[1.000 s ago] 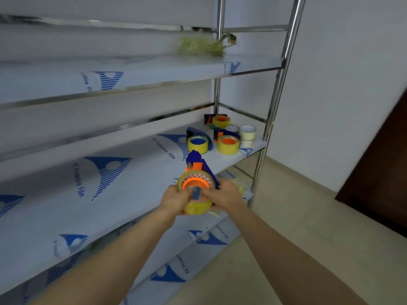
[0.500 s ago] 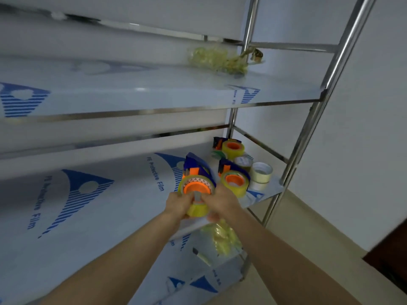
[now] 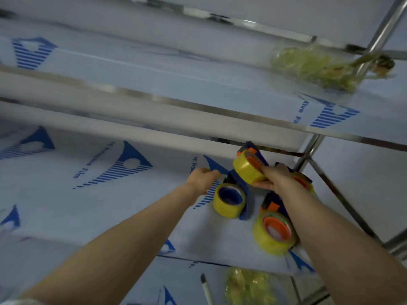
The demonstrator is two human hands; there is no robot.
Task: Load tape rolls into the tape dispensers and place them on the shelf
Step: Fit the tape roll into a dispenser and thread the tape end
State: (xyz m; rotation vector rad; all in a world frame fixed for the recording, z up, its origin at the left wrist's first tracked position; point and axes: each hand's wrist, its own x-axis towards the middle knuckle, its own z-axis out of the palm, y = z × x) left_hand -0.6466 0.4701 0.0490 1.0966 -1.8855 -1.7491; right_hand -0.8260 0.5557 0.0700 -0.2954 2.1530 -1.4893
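Head view: the right hand (image 3: 278,179) grips a loaded tape dispenser (image 3: 247,171), fingers across the yellow roll's orange core and thumb beneath it, holding it just above the middle shelf (image 3: 132,205). The left hand (image 3: 202,179) hangs just beside it, fingers loosely curled, holding nothing. Two more loaded dispensers (image 3: 229,200) stand on the shelf below.

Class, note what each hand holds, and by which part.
Right hand grips the loaded dispenser by its yellow tape roll; left hand holds nothing.
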